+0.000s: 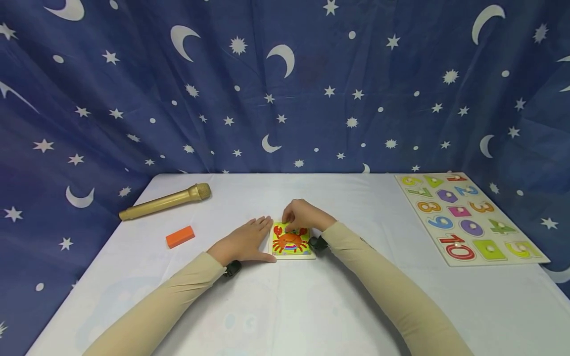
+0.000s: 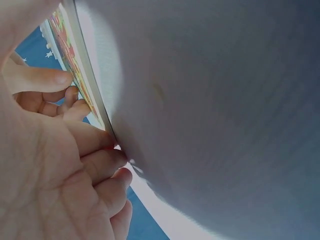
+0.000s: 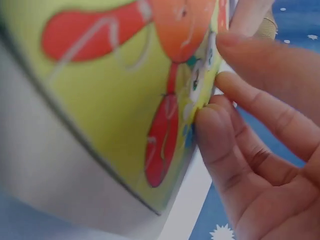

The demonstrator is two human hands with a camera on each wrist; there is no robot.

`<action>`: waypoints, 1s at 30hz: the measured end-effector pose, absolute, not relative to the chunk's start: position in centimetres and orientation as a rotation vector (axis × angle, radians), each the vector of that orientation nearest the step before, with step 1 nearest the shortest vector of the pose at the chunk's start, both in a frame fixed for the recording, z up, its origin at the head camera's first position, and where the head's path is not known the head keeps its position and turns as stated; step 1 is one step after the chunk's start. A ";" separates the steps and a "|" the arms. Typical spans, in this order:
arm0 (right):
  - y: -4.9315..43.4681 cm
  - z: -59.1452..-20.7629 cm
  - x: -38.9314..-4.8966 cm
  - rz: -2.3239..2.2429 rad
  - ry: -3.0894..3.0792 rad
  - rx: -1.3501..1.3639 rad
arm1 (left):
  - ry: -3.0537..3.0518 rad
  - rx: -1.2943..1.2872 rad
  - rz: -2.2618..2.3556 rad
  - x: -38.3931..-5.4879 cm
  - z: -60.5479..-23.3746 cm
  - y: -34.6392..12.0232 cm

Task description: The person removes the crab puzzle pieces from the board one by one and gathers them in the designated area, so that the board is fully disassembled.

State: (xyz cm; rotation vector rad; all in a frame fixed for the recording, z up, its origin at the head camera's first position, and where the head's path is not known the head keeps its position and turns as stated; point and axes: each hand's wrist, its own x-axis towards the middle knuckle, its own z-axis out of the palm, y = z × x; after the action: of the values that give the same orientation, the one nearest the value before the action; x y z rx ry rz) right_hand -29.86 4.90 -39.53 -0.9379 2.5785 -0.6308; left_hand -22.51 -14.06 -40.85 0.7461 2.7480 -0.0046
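Observation:
A small square crab puzzle board (image 1: 295,257) lies on the white table, its yellow picture showing an orange crab with red claws. My left hand (image 1: 247,242) lies along the board's left side, fingers extended, with the thumb near the lower left corner. In the left wrist view, fingertips touch the board's pale edge (image 2: 90,75). From the upper right, my right hand (image 1: 306,215) reaches over the board's top. Its thumb and fingers pinch a puzzle piece (image 3: 196,82) with the crab's eyes, tilted against the picture; the fingers partly hide it.
At the back left lies a gold microphone (image 1: 166,202), with an orange block (image 1: 180,237) in front of it. A number and shape peg board (image 1: 478,232) is on the right. Behind the table hangs a blue curtain (image 1: 311,118) with moons and stars.

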 end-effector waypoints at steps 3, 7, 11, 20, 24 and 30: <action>5.0 -39.5 -29.9 -0.606 2.580 -0.927 | 2.747 0.747 -0.001 -22.5 -40.8 -14.0; 5.6 -39.2 -29.9 -0.586 2.571 -0.919 | 2.744 0.751 0.003 -22.5 -40.7 -13.9; 6.4 -38.8 -29.8 -0.611 2.534 -0.924 | 2.742 0.757 0.009 -22.5 -40.7 -13.9; 9.0 -38.6 -30.0 -0.674 2.517 -0.870 | 2.746 0.723 0.011 -22.2 -40.6 -13.8; 9.6 -38.5 -30.0 -0.692 2.516 -0.845 | 2.745 0.712 0.018 -22.0 -40.3 -13.8; 9.8 -38.5 -29.8 -0.710 2.510 -0.866 | 2.745 0.706 0.016 -22.1 -40.5 -13.8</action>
State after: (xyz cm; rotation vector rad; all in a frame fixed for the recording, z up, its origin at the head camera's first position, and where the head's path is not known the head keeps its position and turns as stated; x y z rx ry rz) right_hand -29.77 9.76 -38.50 -0.8658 2.5098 -0.7104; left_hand -22.09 -13.84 -40.45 0.7063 2.7447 0.0158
